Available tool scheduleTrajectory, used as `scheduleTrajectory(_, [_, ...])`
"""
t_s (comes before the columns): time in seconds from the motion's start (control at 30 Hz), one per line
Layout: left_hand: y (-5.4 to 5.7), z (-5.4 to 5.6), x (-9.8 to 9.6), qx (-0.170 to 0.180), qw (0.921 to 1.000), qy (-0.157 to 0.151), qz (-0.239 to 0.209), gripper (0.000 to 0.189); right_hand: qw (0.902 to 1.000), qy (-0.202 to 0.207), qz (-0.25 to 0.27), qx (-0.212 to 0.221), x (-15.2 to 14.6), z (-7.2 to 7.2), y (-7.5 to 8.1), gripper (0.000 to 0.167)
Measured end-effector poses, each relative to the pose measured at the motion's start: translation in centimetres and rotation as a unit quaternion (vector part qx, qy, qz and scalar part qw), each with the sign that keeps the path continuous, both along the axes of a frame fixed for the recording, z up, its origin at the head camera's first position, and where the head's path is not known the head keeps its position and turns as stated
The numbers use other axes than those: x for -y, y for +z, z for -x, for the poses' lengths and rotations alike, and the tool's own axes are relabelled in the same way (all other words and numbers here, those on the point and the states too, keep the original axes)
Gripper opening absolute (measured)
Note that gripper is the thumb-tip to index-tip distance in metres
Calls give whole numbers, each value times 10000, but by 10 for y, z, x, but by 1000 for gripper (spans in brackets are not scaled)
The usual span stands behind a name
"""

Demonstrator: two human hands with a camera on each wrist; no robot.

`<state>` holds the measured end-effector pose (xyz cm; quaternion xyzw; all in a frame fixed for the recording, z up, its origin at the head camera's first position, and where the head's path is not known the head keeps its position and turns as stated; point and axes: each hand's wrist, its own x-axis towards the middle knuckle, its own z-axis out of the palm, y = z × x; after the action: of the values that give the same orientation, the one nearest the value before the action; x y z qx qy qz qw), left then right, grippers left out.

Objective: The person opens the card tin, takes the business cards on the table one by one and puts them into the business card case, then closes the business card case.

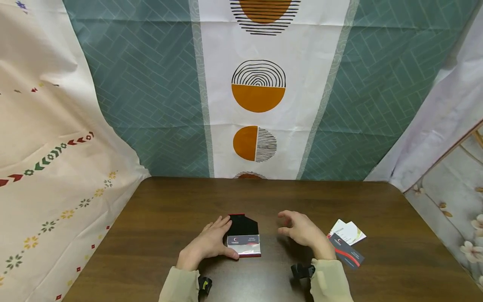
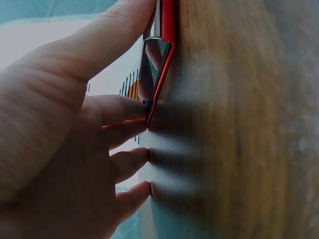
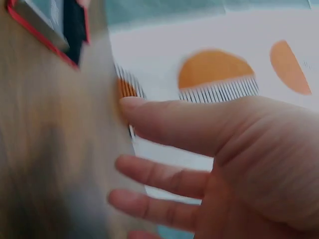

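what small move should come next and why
Perhaps move the right hand toward the loose dark card: that hand looks empty, while the left hand touches the open card case, whose inside shows a similar card.

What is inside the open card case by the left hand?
A dark card shows inside the card case, its upper strip visible. The silver front panel covers its lower part; whether more cards lie beneath cannot be seen.
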<state>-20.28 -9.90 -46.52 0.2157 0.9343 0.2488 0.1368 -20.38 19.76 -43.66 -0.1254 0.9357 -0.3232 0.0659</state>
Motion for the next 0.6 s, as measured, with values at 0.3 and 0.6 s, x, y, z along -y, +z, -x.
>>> scheduleTrajectory(0.3, [-4, 0, -1, 21, 10000, -38, 32, 109, 9869, -1372, -121, 835, -80, -19, 11, 27])
scheduleTrajectory(0.6, [-4, 0, 0, 39, 10000, 17, 16, 109, 9768, -1832, -410, 1030, -121, -33, 11, 78])
